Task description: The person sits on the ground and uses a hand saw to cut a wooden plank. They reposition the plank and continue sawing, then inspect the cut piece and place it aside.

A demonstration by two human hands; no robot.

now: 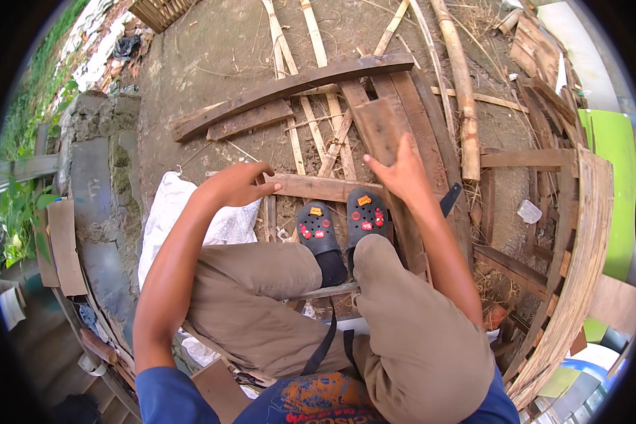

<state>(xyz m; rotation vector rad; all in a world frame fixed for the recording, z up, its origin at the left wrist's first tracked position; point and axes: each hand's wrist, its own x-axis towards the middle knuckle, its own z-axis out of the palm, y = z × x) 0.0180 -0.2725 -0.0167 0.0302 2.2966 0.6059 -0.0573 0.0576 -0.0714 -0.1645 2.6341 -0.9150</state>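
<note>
My left hand (pixel 237 185) is open, its curled fingers apart from the thumb. The thumb tip is by the left end of a short wooden plank (pixel 311 186) lying crosswise in front of my feet; I cannot tell if they touch. My right hand (pixel 403 172) is open with thumb and fingers spread, over a wide brown board (pixel 379 131) among several long boards (pixel 420 116). Neither hand holds anything. A long dark beam (pixel 290 86) lies across the far ends of the boards, with a shorter wood block (pixel 251 121) beside it.
Bamboo strips (pixel 316 42) and a bamboo pole (pixel 463 92) lie on the dirt beyond. A white sack (pixel 169 212) is at my left, near a low concrete wall (pixel 95 184). A wooden frame (pixel 569 233) stands at right. A dark flat piece (pixel 450 201) sits beside my right forearm.
</note>
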